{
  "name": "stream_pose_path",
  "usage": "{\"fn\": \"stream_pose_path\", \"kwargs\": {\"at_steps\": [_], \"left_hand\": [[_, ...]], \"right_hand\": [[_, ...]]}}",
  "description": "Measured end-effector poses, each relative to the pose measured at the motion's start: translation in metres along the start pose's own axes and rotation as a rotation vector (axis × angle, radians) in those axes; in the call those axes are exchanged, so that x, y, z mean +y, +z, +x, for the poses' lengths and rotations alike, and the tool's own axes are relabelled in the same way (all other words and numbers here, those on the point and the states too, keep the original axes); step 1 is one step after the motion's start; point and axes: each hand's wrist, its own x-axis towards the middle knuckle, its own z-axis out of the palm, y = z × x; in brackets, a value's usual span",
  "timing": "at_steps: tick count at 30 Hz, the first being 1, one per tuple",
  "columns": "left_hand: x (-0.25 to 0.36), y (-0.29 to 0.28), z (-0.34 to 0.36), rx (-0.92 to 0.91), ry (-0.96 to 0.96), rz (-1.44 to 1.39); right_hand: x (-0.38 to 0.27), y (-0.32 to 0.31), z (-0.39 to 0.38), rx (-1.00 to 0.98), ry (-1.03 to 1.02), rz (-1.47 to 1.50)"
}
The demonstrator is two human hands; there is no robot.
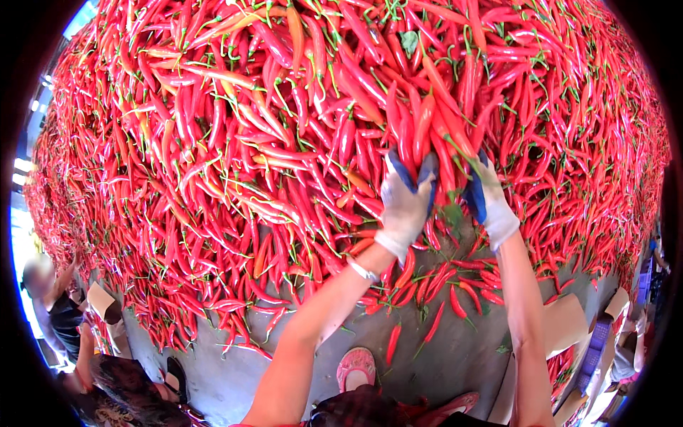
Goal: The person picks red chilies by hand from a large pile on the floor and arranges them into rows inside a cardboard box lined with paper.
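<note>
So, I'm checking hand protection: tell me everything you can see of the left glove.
The left glove is white across the back and cuff, with dark blue along the thumb and fingers. It looks like soft fabric with a coated grip, though the weave is too small to tell. Worn on the left hand, it points away from the body, thumb to the right. Thumb and fingers curl around red chillies; the cuff ends at the wrist, short of a pale bracelet.
</note>
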Motion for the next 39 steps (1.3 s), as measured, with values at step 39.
{"fn": "stream_pose_path", "kwargs": {"at_steps": [39], "left_hand": [[-0.069, 0.002, -0.148, -0.837, 0.825, 1.015]], "right_hand": [[0.099, -0.047, -0.143, 0.34, 0.315, -1.539]]}}
